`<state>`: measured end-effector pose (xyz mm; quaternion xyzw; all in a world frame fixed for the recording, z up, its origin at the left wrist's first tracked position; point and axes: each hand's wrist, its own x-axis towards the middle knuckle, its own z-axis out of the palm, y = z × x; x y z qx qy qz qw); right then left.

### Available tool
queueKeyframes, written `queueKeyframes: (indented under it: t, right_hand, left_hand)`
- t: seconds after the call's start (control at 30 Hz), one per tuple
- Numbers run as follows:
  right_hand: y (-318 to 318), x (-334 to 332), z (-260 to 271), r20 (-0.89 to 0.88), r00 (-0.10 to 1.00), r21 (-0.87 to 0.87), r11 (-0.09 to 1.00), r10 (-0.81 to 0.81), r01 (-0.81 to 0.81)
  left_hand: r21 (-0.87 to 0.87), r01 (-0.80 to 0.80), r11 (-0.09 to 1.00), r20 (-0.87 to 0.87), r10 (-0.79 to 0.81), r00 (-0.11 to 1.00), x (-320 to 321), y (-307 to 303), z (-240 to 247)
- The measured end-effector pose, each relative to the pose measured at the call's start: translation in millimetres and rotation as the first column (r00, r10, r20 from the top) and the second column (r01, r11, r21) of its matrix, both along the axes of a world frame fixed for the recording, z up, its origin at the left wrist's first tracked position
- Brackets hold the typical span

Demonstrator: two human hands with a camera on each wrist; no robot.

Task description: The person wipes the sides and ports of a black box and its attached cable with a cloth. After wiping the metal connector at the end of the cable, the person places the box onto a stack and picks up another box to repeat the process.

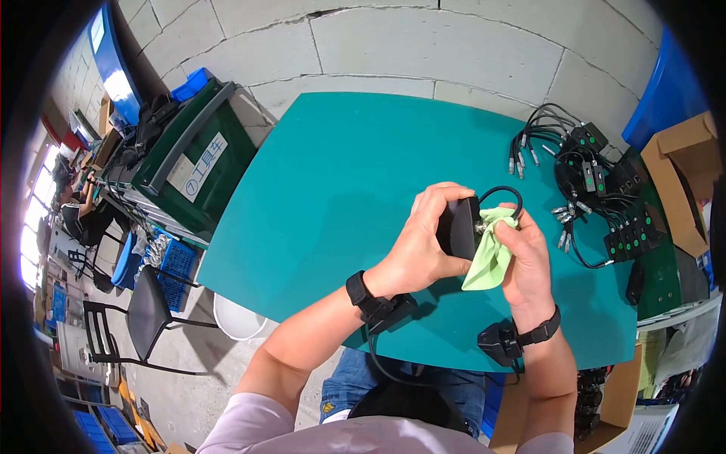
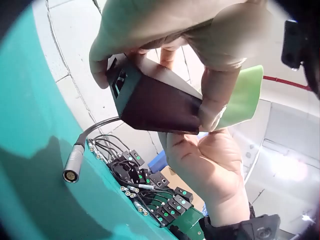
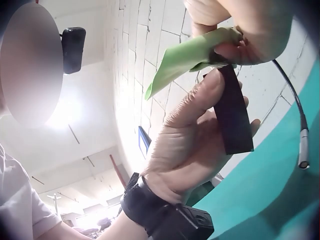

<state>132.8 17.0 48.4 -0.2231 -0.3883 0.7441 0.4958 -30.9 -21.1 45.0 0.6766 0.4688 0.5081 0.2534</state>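
Observation:
My left hand (image 1: 412,253) grips a small black box (image 1: 456,228) above the green table, its thumb and fingers on opposite sides. My right hand (image 1: 529,261) pinches a light green cloth (image 1: 491,265) against the side of the box where the cable comes out. A short black cable (image 1: 501,189) loops from there. In the left wrist view the cable's silver plug (image 2: 73,162) dangles free, and a slot shows in the box's end. The right wrist view shows the cloth (image 3: 185,57) bunched under the right fingers, hiding the cable's root.
Several black boxes with green dots (image 1: 631,236) and cables with silver plugs (image 1: 520,160) lie at the table's right. Beyond them stands a cardboard box (image 1: 684,181). A green tool cart (image 1: 204,163) and a black chair (image 1: 151,314) are on the left, where another person sits farther back.

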Motion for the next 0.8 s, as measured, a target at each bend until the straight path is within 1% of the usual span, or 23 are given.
queueKeyframes:
  t: [0.03,0.1,0.2,0.3,0.37,0.43,0.47,0.5,0.57,0.7,0.73,0.8]
  right_hand:
    - [0.5,1.5,1.2,-0.020,1.000,-0.025,1.000,0.003,-0.003]
    - [2.7,5.8,3.9,-0.029,1.000,-0.029,1.000,-0.004,0.003]
    - [9.3,16.6,6.5,-0.060,0.997,-0.038,0.998,0.040,-0.043]
    - [12.4,28.2,16.5,-0.043,0.999,-0.020,1.000,0.001,-0.002]
    - [13.0,35.8,24.5,-0.017,0.996,0.031,0.996,-0.083,0.083]
    - [25.5,47.1,20.5,-0.097,0.979,0.102,0.977,-0.178,0.188]
    - [26.6,51.6,25.7,-0.092,0.963,0.110,0.959,-0.252,0.262]
    - [31.3,57.4,26.2,-0.111,0.950,0.096,0.949,-0.291,0.302]
    - [37.9,63.8,25.1,-0.088,0.951,0.103,0.947,-0.297,0.305]
    - [36.5,58.4,20.9,-0.073,0.957,0.118,0.951,-0.279,0.286]
    - [35.1,56.9,21.1,-0.063,0.959,0.157,0.947,-0.275,0.282]
    - [33.7,54.6,22.7,-0.048,0.958,0.217,0.933,-0.283,0.287]
  left_hand:
    - [0.052,-0.013,0.999,-0.042,0.016,0.999,-0.4,-0.6,1.4]
    - [0.067,-0.004,0.998,-0.025,0.006,1.000,-1.2,-1.5,4.3]
    - [0.083,0.001,0.997,-0.009,0.000,1.000,-0.8,-2.4,6.2]
    - [0.093,-0.003,0.996,-0.031,0.005,1.000,-1.1,-3.2,6.4]
    - [0.103,0.003,0.995,-0.051,0.002,0.999,-2.7,-3.9,6.2]
    - [0.082,-0.015,0.997,-0.026,0.017,1.000,-4.6,-3.8,4.9]
    - [0.099,-0.056,0.993,-0.101,0.066,0.993,-6.5,-3.1,5.1]
    - [0.104,-0.046,0.994,-0.097,0.056,0.994,-6.7,-2.3,5.1]
    - [0.040,-0.128,0.991,-0.124,0.133,0.983,-6.3,-1.3,4.3]
    - [-0.062,-0.160,0.985,-0.115,0.152,0.982,-7.5,-0.1,-1.0]
    - [-0.059,-0.153,0.987,-0.114,0.145,0.983,-7.8,-0.2,-1.0]
    - [-0.132,-0.161,0.978,-0.108,0.147,0.983,-8.2,-0.2,-0.9]
